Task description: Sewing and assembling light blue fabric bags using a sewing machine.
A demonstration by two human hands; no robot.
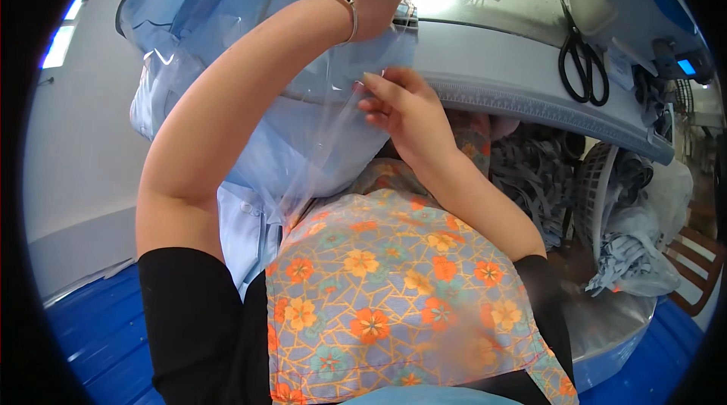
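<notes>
My left hand point(375, 2) reaches far forward to the sewing machine's bed point(485, 45), beside the metal presser area. Its fingers are curled together, and whatever is in them is hidden. Nearer me, my right hand point(409, 102) has thumb and fingertips pinched on a thin clear plastic strip point(329, 143), which trails down toward my lap. Light blue cloth point(303, 121) lies beneath both hands and hangs off the near edge at the left. A folded light blue garment piece with buttons point(246, 215) hangs below my left forearm.
Black-handled scissors point(583, 68) lie on the right of the machine bed. A ruler strip point(522, 98) runs along its front edge. Clear plastic sheeting point(159, 7) curves round the far left. Below right are a basket point(594, 185) and grey-blue cloth scraps point(534, 178).
</notes>
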